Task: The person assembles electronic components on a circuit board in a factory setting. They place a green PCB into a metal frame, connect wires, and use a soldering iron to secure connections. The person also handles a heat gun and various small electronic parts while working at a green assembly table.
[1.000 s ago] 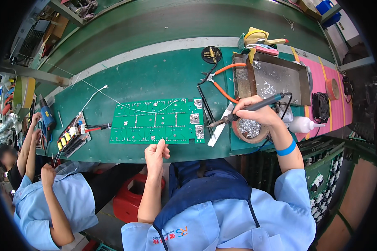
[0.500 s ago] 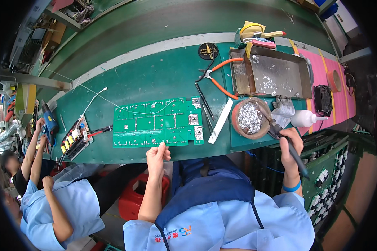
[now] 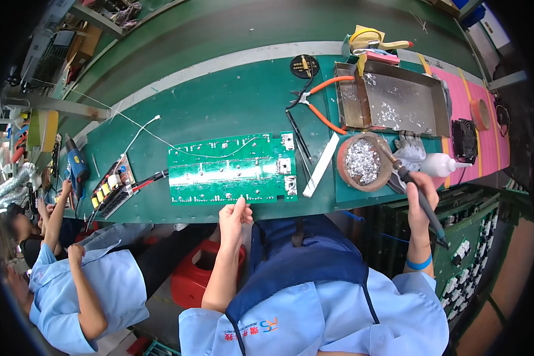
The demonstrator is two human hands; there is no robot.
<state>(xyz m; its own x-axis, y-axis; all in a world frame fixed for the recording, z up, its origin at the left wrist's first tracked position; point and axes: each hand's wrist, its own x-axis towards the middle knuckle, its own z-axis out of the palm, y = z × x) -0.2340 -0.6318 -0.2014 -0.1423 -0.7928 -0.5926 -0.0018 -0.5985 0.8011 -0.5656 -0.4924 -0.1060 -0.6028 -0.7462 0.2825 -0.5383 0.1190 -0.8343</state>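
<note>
A long green circuit board (image 3: 213, 185) lies on the green bench mat, with shiny metal pads (image 3: 283, 165) at its right end. My left hand (image 3: 235, 219) pinches its near edge, thumb on top and fingers curled below. In my right hand (image 3: 420, 199) is a soldering iron (image 3: 428, 212), gripped by its dark handle. Its tip end reaches the rim of a round brown bowl (image 3: 343, 172) heaped with silvery solder bits (image 3: 362, 162). Over the board's far part runs a thin white wire (image 3: 210, 155).
Orange-handled cutters (image 3: 328, 121), black tweezers (image 3: 298, 139) and a white strip (image 3: 321, 165) lie right of the board. Behind the bowl stands a metal tray (image 3: 406, 101); a white bottle (image 3: 439, 164) lies beside it. Leftward are a component assembly (image 3: 114, 190) and a co-worker (image 3: 92, 285).
The whole view has shifted slightly. A bright reflection now stretches along the board's middle, where before it lay near the lower left. Both hands keep their holds, the iron still at the bowl.
</note>
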